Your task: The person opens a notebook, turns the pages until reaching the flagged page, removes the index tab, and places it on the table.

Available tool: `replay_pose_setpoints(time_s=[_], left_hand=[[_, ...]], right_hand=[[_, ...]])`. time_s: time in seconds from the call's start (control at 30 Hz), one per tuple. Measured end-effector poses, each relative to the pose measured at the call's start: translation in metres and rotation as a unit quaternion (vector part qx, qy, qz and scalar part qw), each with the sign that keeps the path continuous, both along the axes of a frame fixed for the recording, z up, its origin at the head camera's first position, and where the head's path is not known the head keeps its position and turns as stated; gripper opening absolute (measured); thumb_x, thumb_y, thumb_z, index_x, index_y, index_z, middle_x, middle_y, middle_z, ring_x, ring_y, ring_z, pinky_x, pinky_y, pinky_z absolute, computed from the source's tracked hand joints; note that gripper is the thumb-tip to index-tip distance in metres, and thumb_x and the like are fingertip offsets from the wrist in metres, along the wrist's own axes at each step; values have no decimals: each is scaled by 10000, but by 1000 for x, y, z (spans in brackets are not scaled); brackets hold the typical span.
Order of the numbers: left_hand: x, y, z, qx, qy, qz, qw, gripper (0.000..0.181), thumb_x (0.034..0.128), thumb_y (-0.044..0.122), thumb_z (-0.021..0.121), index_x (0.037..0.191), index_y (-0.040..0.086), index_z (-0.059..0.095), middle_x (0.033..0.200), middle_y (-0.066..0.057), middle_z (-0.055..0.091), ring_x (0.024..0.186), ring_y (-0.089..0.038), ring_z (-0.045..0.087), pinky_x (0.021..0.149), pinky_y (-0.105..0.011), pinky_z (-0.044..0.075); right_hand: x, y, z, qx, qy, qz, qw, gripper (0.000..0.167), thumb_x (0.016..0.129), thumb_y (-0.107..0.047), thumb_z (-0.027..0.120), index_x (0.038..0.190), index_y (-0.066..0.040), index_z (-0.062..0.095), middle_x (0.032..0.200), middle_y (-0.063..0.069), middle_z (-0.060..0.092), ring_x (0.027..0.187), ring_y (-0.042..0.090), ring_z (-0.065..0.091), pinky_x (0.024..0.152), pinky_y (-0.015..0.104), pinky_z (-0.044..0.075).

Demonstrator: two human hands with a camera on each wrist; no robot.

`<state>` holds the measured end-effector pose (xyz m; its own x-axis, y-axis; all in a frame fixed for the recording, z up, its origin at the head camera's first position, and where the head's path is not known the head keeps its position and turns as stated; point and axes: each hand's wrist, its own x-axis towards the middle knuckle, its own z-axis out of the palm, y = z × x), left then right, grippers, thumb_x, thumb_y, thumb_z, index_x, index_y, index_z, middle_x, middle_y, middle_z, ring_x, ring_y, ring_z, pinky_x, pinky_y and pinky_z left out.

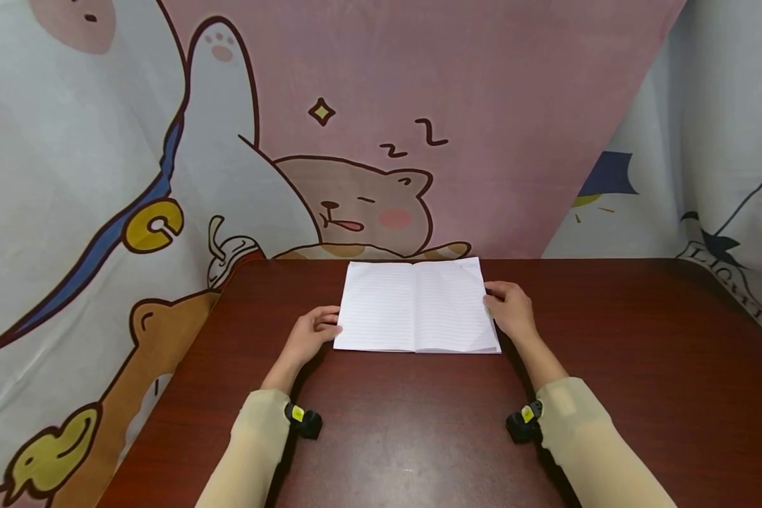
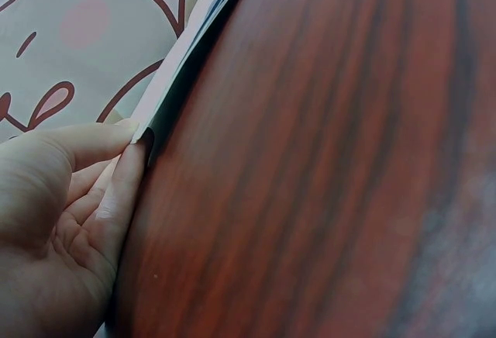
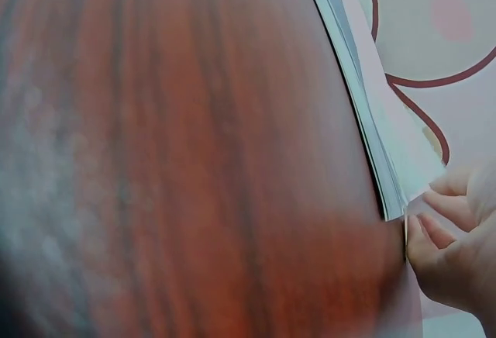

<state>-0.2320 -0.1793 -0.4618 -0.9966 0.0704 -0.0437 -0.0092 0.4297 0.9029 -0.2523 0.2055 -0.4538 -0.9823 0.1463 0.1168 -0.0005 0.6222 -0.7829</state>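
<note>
An open notebook (image 1: 381, 307) with white ruled pages lies on the brown table, its fold running down the middle. My left hand (image 1: 307, 336) pinches the notebook's left edge between thumb and fingers. In the left wrist view that edge is slightly raised, with a dark gap under it, and the thumb (image 2: 101, 141) lies on top. On the other side, my right hand (image 1: 511, 310) pinches the right edge. Seen from the right wrist, the fingers (image 3: 453, 206) are at the page edge by the notebook's corner, and the stack of pages (image 3: 353, 82) shows side-on.
The glossy wooden table (image 1: 406, 430) extends in front of the notebook and to both sides. A cloth with cartoon animals (image 1: 368, 204) hangs behind the table's far edge and along the left. A small black wrist camera (image 1: 305, 422) sits at the left cuff, another (image 1: 523, 425) at the right.
</note>
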Motion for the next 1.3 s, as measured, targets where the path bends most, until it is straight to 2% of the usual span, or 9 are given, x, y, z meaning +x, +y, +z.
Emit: replay_pose_setpoints(time_s=[0.1,0.2,0.3,0.4,0.57,0.73,0.93,1.13,1.3], left_hand=[[0,0,0,-1,16,-9,10000,419,920,55,687,1330,51,601,1202,-190,671,1070,-294,668,841,-279,513],[0,-1,-1,17,32,-18,10000,420,918,52,688,1329,49,601,1201,-190,671,1072,-296,668,840,-275,510],[0,-1,-1,4,33,-19,10000,420,919,53,688,1330,50,601,1200,-189,671,1067,-293,669,841,-275,513],[-1,-1,-1,-10,35,-11,10000,419,921,55,686,1331,52,600,1201,-189,671,1066,-291,669,843,-282,517],[0,-1,-1,-20,48,-17,10000,418,922,58,687,1330,51,601,1202,-191,670,1066,-293,669,841,-284,517],[0,-1,-1,3,45,-41,10000,418,920,59,689,1330,53,602,1203,-191,669,1063,-293,667,837,-279,513],[0,0,-1,-13,10,-32,10000,418,924,67,688,1332,58,600,1208,-185,667,1066,-290,665,848,-294,517],[0,0,-1,-14,14,-18,10000,416,926,68,686,1333,56,599,1208,-186,665,1065,-290,665,845,-290,517],[0,0,-1,-19,-11,-21,10000,418,927,72,686,1336,62,598,1212,-183,664,1072,-293,664,857,-307,522]], right_hand=[[0,-1,0,-174,-5,-146,9997,350,963,-113,591,1284,24,626,1278,275,612,1207,401,562,996,489,448],[0,-2,-1,-309,47,-243,9992,335,955,-119,619,1265,6,634,1220,244,653,1132,367,612,902,362,484],[0,-2,-2,-397,145,-290,9987,325,945,-108,637,1254,-5,640,1138,214,688,1036,311,641,795,197,452],[1,-2,-3,-420,254,-313,9983,326,930,-101,656,1244,-13,647,1068,202,703,933,225,636,719,117,406],[1,-1,-3,-298,337,-333,9984,306,922,-118,675,1209,-15,661,1012,199,718,797,106,575,690,152,403],[0,1,-4,-234,346,-368,9984,218,928,-141,676,1107,-17,685,999,194,730,748,67,554,667,155,409],[0,0,-4,-204,248,-503,9982,192,948,-188,665,1066,-41,700,979,171,731,772,115,556,670,194,405],[0,-1,-2,-211,338,-550,9977,185,947,-191,659,1071,-55,679,960,168,740,778,141,560,674,229,396],[1,-3,-1,-172,380,-595,9974,170,954,-186,655,1061,-57,682,1003,174,725,865,238,600,738,285,414]])
